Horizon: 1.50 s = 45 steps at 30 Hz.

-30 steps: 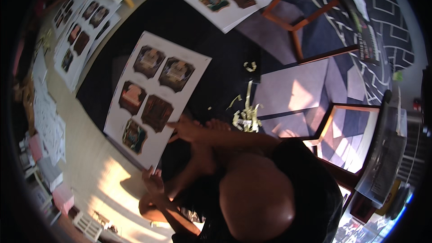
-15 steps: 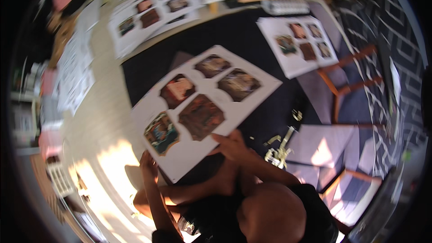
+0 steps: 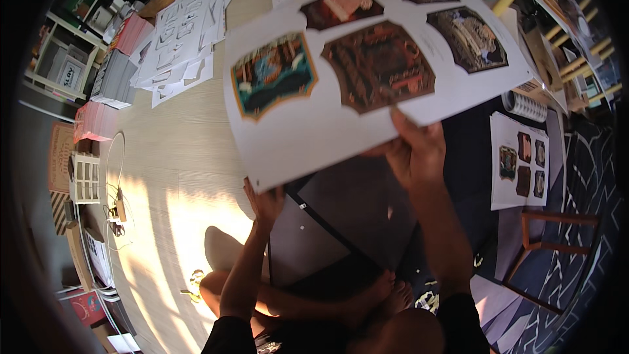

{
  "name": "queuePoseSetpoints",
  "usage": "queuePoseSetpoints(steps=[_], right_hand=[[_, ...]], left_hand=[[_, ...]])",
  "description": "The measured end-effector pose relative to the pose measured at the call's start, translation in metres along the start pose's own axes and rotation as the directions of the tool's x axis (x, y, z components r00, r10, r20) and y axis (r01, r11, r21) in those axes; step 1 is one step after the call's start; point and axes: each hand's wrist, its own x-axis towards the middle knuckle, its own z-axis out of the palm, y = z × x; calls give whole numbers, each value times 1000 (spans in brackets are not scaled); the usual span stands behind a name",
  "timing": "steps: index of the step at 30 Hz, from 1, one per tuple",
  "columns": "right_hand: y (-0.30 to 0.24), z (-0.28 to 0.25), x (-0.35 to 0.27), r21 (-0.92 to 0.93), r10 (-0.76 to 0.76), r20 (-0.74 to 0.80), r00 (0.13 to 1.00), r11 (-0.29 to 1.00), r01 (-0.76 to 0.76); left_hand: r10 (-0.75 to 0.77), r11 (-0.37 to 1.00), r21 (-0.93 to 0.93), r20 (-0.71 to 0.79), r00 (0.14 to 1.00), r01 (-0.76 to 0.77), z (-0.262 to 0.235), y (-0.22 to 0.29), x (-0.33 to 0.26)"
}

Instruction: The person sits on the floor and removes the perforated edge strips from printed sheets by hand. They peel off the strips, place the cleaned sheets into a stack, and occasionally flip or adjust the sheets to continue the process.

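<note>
Since the earlier frame, the printed sheet (image 3: 288, 147) has moved upward in the view and now appears larger; both hands have risen with it. The sheet is held clear of the floor (image 3: 160, 157), tilted and slightly bowed. It is white and carries five notched-corner pictures: one teal with a gold border, one large reddish brown, one red and pink, and two dark ones.

Right hand (image 3: 420, 147): placed at the near edge, forearm raised; thumb on the printed face, fingers behind, clamped on the sheet. Left hand (image 3: 265, 203): placed at the near left corner, forearm upright. Its fingertips are partly hidden; whether they are clamped cannot be told.

A stack of similar sheets (image 3: 501, 190) lies to the right, near a white roll (image 3: 524, 106). Cut paper (image 3: 183, 33) is piled on the floor at upper left.

Containers, left side: a pale shelf unit (image 3: 98, 46) holds a green item and some light-coloured articles. Below it is a small white rack (image 3: 85, 177) with compartments; its contents are too small to tell. A brown cardboard box (image 3: 62, 157) adjoins the rack.
</note>
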Motion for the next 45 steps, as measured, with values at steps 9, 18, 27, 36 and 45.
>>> queuePoseSetpoints(steps=[9,18,27,36,45], right_hand=[[137,-92,242,208,171,-125,977,968,-142],[170,-146,259,-10,307,-425,851,939,-344],[145,-147,286,-302,347,-572,743,753,-584],[165,-139,181,-911,-142,322,936,-317,265],[159,-131,203,-919,33,208,978,-335,207]], left_hand=[[-43,995,-91,-68,997,37,-69,19,35],[-66,996,-71,-54,996,62,-76,22,43],[-68,995,-71,-21,997,66,-77,31,47],[-70,997,-13,48,996,70,-70,16,42],[-114,988,122,140,984,97,-61,13,38]])
